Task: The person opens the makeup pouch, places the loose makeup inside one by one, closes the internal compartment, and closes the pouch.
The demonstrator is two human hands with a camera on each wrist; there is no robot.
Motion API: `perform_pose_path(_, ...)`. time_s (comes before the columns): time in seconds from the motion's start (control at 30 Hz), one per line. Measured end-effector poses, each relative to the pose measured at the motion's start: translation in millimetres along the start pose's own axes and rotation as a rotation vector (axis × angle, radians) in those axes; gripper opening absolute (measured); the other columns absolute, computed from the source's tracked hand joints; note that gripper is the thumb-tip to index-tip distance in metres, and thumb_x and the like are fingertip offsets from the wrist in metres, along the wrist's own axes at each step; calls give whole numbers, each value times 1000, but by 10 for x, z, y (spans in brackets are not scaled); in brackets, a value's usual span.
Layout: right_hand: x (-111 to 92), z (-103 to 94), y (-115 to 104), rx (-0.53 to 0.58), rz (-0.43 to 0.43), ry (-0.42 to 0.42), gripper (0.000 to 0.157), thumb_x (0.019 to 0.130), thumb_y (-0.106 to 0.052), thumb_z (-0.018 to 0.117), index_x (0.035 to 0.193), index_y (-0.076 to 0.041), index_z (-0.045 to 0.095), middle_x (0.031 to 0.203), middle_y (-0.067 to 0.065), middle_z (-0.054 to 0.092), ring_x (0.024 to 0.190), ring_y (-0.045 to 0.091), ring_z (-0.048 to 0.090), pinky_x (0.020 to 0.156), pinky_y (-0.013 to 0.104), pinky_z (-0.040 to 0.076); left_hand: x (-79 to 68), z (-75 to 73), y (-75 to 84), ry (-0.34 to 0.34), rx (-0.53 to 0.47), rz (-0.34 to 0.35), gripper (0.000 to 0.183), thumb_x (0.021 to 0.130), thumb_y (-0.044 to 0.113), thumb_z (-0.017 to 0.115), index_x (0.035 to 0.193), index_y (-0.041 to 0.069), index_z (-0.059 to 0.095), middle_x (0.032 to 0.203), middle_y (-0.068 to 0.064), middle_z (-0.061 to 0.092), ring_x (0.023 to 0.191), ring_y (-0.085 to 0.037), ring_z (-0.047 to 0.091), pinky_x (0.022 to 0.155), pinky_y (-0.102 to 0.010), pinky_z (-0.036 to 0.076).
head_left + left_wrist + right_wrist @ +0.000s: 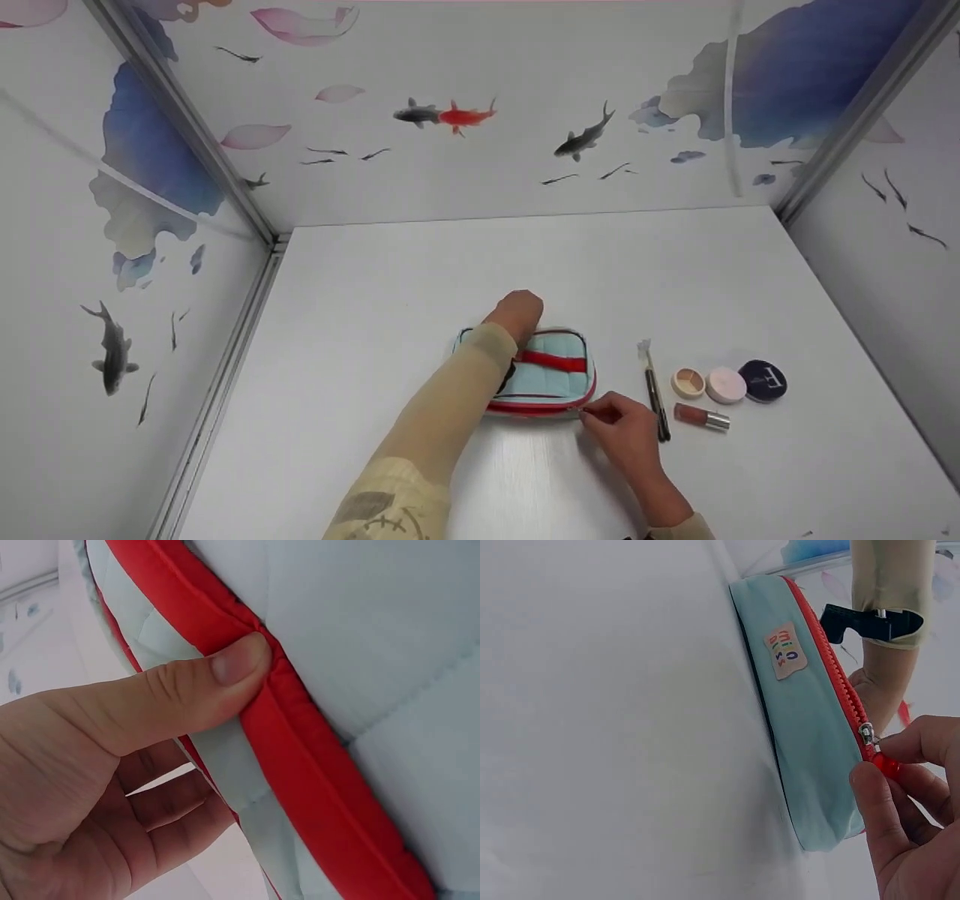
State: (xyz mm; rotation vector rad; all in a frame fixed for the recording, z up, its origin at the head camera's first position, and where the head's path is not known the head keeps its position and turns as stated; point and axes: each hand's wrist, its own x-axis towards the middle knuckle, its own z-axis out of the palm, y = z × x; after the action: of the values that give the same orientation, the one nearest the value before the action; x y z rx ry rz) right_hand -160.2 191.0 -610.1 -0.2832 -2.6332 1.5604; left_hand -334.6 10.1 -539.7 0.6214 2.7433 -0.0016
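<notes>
A light blue cosmetic bag (551, 383) with red piping and a red strap (300, 780) lies on the white table in the head view. My left hand (519, 313) reaches across it and grips its far side. The left wrist view shows the thumb (244, 664) pressed on the strap, with the other fingers behind the bag's edge. At the bag's near right corner, my right hand (624, 433) pinches the zipper pull (886, 765), a red bead below a silver slider. The red zipper (829, 656) looks closed along the stretch seen in the right wrist view.
Right of the bag lie makeup brushes (654, 390), an open three-shade compact (688, 383), a pale pink round case (726, 385), a dark blue round case (763, 381) and a lip gloss tube (701, 417). Printed panels (480, 172) enclose the table's back and sides.
</notes>
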Motion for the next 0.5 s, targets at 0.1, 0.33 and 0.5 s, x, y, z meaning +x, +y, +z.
perform_pose_path(0.1, 18, -36, 6, -6, 28, 3, 9, 85, -5, 83, 89, -12, 79, 87, 2, 76, 81, 15, 64, 70, 20, 54, -4, 16, 3, 3, -15, -1, 24, 99, 5, 73, 123, 8, 71, 125, -9, 71, 113, -18, 63, 105, -35, 55)
perform_pose_path(0.33, 63, -95, 27, -26, 82, 12, 7, 85, -7, 83, 88, -12, 78, 87, 3, 76, 80, 16, 63, 69, 21, 52, -14, 51, 7, 27, -35, -11, 20, 104, 7, 65, 123, 7, 71, 124, -10, 71, 115, -19, 64, 106, -35, 55)
perform_pose_path(0.5, 86, -136, 47, -29, 101, 20, 4, 86, -8, 81, 89, -10, 78, 86, 4, 76, 80, 17, 62, 69, 21, 53, 19, 44, 17, 42, -40, 11, 19, 107, 3, 57, 116, 5, 74, 122, -11, 73, 117, -21, 67, 104, -35, 56)
